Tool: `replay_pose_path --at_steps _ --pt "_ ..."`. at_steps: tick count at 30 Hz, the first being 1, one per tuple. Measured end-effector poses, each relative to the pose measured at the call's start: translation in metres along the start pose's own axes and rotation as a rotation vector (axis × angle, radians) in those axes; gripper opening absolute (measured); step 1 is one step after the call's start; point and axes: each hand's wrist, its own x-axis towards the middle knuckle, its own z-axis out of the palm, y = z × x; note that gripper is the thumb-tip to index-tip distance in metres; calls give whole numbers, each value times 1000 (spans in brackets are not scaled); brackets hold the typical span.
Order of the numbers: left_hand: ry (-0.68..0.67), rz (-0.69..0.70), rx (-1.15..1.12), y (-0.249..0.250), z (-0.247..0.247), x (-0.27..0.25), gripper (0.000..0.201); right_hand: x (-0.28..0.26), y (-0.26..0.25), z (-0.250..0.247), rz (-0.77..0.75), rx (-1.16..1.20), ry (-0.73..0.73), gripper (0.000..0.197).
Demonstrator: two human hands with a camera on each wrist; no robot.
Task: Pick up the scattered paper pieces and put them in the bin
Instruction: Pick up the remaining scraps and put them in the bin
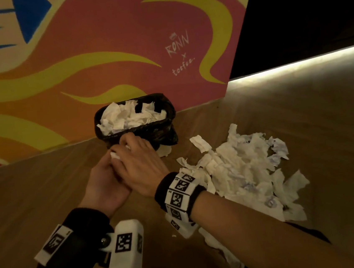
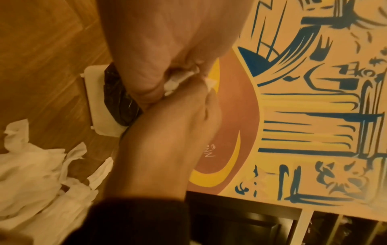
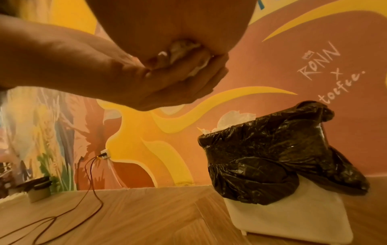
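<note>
A small bin [image 1: 160,111] lined with a black bag stands against the painted wall, heaped with white paper pieces [image 1: 130,114]. Just in front of it my two hands are pressed together. My left hand [image 1: 108,173] is cupped underneath and my right hand [image 1: 134,153] curls over it from above. Between them they hold a wad of paper pieces [image 1: 115,156], which shows as white scraps [image 2: 178,81] between the palms and again in the right wrist view [image 3: 182,48]. A large pile of torn paper [image 1: 241,170] lies on the wooden floor to the right.
The mural wall [image 1: 98,54] rises right behind the bin. A lit ledge [image 1: 295,62] runs along the right side. Left of the bin, a thin cable [image 3: 92,199] trails over the floor from a wall socket [image 3: 105,153]. The bin's white base [image 3: 293,215] shows below the bag.
</note>
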Motion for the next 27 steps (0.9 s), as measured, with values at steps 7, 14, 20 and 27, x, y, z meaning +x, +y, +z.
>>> replay_pose_path --at_steps 7,14,20,27 --pt "49 56 -80 -6 8 2 43 -1 5 1 -3 -65 -160 50" --pt "-6 267 -27 -11 10 -2 39 -1 2 -3 -154 45 -75 53" --pt "-88 143 26 -7 15 -7 42 5 -4 -8 17 219 28 55" --pt "-2 107 -226 -12 21 4 50 7 -8 -1 53 534 42 35"
